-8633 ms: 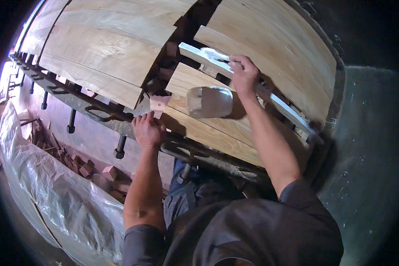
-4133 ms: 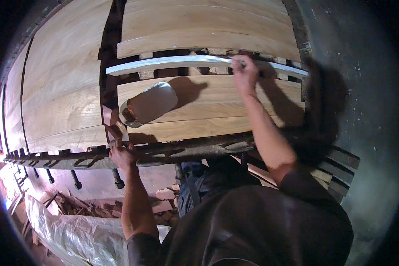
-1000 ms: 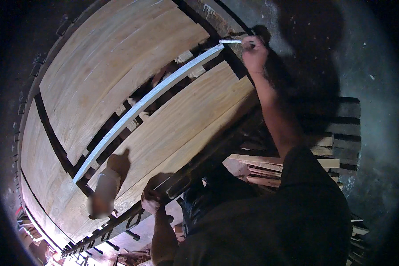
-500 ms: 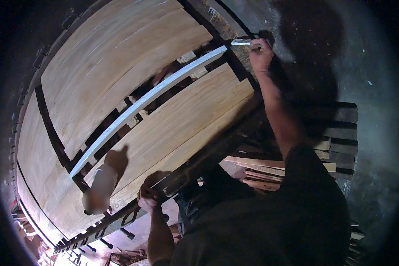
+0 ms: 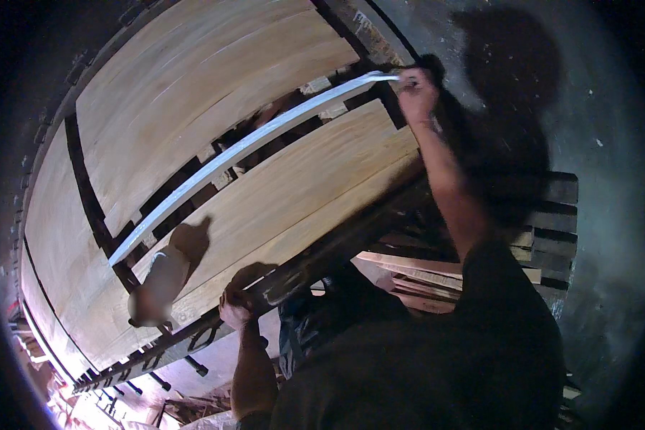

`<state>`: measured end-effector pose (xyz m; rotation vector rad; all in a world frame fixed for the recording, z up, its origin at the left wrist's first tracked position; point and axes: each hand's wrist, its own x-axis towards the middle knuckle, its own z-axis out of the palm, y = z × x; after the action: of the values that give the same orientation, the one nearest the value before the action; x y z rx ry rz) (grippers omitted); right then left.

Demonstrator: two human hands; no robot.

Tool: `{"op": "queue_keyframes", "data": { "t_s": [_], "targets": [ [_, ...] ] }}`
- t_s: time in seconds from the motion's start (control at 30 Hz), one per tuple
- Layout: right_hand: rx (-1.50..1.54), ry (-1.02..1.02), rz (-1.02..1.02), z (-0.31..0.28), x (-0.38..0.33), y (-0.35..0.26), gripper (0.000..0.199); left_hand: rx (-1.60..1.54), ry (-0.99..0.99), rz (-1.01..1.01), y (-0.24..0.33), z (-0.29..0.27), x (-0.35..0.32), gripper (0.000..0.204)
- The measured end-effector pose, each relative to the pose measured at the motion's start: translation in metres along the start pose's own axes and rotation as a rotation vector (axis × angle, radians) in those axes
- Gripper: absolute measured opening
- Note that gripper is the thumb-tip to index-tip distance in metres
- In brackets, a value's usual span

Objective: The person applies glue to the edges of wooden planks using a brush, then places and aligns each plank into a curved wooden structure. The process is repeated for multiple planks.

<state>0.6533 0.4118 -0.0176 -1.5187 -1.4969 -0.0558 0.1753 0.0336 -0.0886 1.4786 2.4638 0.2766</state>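
Observation:
A long narrow wooden board [image 5: 247,145] lies across a dark gap, its upward face coated white. My right hand [image 5: 418,97] is at the far right end of this board, closed on a thin tool [image 5: 388,77] with a white-coated tip. The tip meets the coated end; blur hides whether it is a brush or a spatula. My left hand [image 5: 236,307] is curled around the near edge of the dark metal frame [image 5: 287,283]. Pale wooden panels [image 5: 315,179] lie flat on the frame, on both sides of the coated board.
Another person [image 5: 168,274] stands at the frame's left part. Clamp handles [image 5: 196,365] stick out along the near side. Wood strips [image 5: 423,276] are stacked beside my right side, next to dark slats [image 5: 555,222]. Grey floor [image 5: 605,287] lies to the right.
The tool in my right hand has moved left onto the coated board's end, from just beyond it. My left hand stays at the frame edge. The view has shifted slightly.

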Motion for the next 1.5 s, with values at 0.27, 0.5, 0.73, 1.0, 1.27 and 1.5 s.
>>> {"op": "queue_keyframes", "data": {
  "t_s": [0.27,0.5,0.73,1.0,1.27,1.5],
  "targets": [
    [-0.043,-0.16,-0.213,0.027,-0.007,-0.052,0.017,-0.063,0.023,0.08,-0.015,0.005,0.0,0.011],
    [0.301,-0.331,-0.395,0.104,-0.113,-0.228,0.017,-0.026,-0.054,0.032,-0.005,-0.008,0.002,0.023],
    [0.494,-0.555,-0.402,0.168,-0.179,-0.367,0.018,-0.153,-0.201,0.035,-0.018,-0.018,0.002,0.042],
    [0.637,-0.707,-0.535,0.247,-0.233,-0.495,0.013,-0.299,-0.152,0.067,-0.025,-0.022,0.002,0.041],
    [0.748,-0.81,-0.581,0.31,-0.278,-0.584,0.013,-0.446,-0.198,0.13,-0.038,-0.033,0.004,0.052],
    [0.881,-0.766,-0.49,0.339,-0.305,-0.624,0.011,-0.484,-0.194,0.153,-0.04,-0.032,0.004,0.05]
  ]
}}
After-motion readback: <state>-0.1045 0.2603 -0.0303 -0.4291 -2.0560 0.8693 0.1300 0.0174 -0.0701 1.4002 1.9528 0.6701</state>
